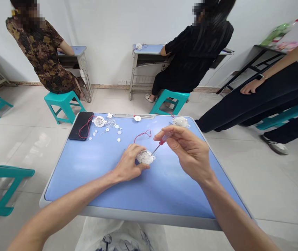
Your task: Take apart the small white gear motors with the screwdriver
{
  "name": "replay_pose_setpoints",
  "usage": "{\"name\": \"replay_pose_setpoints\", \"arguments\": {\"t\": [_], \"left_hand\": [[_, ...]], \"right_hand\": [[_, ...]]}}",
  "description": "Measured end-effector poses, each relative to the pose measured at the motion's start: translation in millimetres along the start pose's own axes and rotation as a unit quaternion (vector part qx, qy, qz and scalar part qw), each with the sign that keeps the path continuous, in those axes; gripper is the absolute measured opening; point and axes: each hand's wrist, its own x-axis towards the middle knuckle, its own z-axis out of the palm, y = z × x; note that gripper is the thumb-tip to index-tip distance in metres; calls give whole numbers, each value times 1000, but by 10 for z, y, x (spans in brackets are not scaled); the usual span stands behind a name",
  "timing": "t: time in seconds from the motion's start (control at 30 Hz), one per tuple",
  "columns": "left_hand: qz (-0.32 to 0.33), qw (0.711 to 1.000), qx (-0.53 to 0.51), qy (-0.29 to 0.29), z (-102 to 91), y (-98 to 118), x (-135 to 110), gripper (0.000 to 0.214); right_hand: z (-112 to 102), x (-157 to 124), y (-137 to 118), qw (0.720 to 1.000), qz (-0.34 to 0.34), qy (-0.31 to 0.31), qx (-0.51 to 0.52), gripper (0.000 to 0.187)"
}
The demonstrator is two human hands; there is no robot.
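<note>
A round white plastic housing (pixel 146 158) with small side lugs lies on the blue desk, and a red wire (pixel 144 133) loops out behind it. My left hand (pixel 131 163) grips the housing from the left, fingers behind and thumb in front. In my right hand (pixel 188 150) is a screwdriver (pixel 165 138) with a clear and red handle, held between thumb and fingers. The screwdriver slants down to the left, its tip at the right part of the housing's top. Whether the tip sits in a screw is too small to tell.
On the desk (pixel 107 195) lie a black phone (pixel 80 126), an opened white housing (pixel 99 121), several small white parts (pixel 119 132), a white disc-shaped piece (pixel 137 118) and another housing (pixel 180 121). Two people sit at desks by the wall; another person (pixel 253 85) is at right. Green stools (pixel 62 101) stand around.
</note>
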Motion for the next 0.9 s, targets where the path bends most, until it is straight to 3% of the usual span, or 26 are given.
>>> {"name": "replay_pose_setpoints", "arguments": {"t": [0.2, 0.43, 0.63, 0.77, 0.9], "left_hand": [[1, 1000, 3, 2, 0, -5, 1, 43], [-2, 1000, 7, -3, -4, 3, 2, 46], [-4, 1000, 3, -2, -8, -4, -7, 45], [-4, 1000, 4, -1, -3, -7, 0, 47], [-6, 1000, 5, -3, -2, -2, 1, 46]], "right_hand": [[42, 35, 94, 997, -57, 41, -36, 18], [45, 7, 41, 995, -45, 77, -43, 27], [61, -4, 47, 999, -37, 33, -18, 26], [87, 10, 89, 995, -59, 66, -45, 17], [89, 3, 68, 994, -43, 82, -54, 24]]}}
